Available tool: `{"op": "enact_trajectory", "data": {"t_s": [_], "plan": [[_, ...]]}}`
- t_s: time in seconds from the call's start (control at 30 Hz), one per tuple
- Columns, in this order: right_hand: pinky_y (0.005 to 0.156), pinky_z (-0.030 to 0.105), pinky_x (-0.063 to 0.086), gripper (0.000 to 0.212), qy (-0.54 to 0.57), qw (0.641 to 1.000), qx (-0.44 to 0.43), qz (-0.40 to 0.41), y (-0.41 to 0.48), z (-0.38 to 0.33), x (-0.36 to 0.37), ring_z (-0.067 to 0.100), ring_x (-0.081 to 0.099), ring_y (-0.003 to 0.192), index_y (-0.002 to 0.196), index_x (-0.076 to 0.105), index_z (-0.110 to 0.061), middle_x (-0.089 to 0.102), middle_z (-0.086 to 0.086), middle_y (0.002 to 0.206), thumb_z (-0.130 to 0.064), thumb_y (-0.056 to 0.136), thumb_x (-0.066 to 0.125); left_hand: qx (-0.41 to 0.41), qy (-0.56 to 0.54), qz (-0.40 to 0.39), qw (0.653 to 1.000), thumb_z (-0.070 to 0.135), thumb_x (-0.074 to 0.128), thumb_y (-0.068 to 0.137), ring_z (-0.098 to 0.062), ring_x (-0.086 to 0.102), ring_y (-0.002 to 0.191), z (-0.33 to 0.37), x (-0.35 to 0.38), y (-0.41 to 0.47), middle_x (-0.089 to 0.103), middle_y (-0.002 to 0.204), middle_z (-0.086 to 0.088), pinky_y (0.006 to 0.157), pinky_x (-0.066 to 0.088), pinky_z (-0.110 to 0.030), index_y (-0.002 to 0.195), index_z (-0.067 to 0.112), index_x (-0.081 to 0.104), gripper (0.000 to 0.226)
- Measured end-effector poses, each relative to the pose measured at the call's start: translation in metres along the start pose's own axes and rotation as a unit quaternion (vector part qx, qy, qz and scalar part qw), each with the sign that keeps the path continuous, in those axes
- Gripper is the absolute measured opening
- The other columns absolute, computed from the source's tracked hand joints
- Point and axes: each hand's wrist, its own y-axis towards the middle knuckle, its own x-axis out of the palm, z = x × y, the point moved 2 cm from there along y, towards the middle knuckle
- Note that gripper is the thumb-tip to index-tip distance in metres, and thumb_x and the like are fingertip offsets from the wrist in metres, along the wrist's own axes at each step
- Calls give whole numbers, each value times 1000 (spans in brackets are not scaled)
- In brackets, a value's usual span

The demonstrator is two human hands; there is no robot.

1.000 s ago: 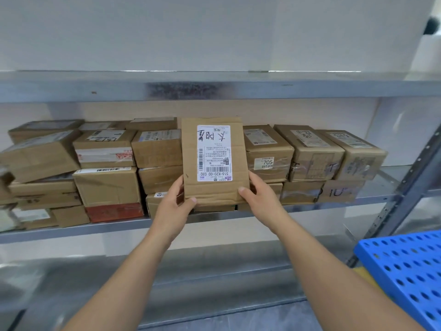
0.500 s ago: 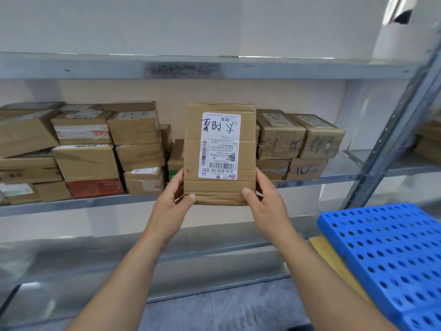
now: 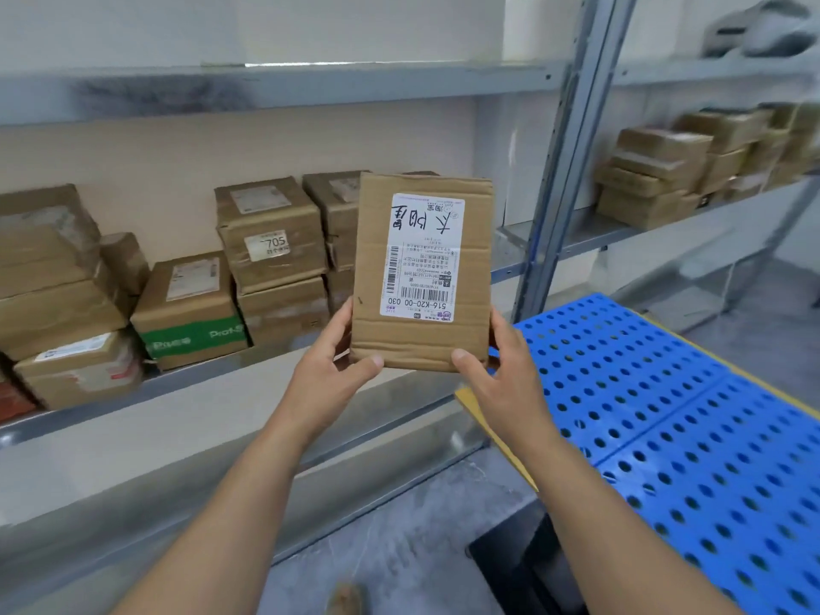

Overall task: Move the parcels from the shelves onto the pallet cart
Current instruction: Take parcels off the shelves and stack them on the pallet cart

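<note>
A flat cardboard parcel [image 3: 421, 277] is held upright in the air, its white label facing the camera. The left hand [image 3: 328, 379] grips its lower left corner and the right hand [image 3: 506, 379] its lower right. Thumbs press on the front and fingers [image 3: 342, 319] curl behind. The parcel hangs clear of the shelf [image 3: 199, 377] and in front of the stacked boxes [image 3: 270, 233] there, just left of the pallet cart [image 3: 665, 392] with its blue, perforated deck.

Metal shelf [image 3: 506, 259] — stacked cardboard parcels [image 3: 270, 233] directly on it
</note>
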Motion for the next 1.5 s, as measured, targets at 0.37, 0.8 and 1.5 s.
{"op": "enact_trajectory", "data": {"t_s": [0.37,0.8,1.5], "plan": [[97,43,47,67,-57,980,114,153,17,71,-100,5,48,115,142,37,-40,49,-8,128,-50,79,56,20,-23,-185,982,-6,60,85,9,59,101,-10,136,95,62,111,30,77,43,-5,127,48,39,72],[86,35,52,49,-47,928,274,248,78,147,-135,6,55,107,126,45,-50,56,-7,121,-50,78,53,-5,25,-395,918,20,69,77,0,58,106,-54,246,232,59,120,13,86,49,-21,119,61,40,65],[68,3,43,71,-8,881,407,242,138,221,-119,-20,52,86,129,35,-29,51,-23,108,3,79,73,34,243,-549,799,35,68,62,-22,42,130,-160,322,342,46,141,-1,106,36,-38,147,24,29,94]]}}
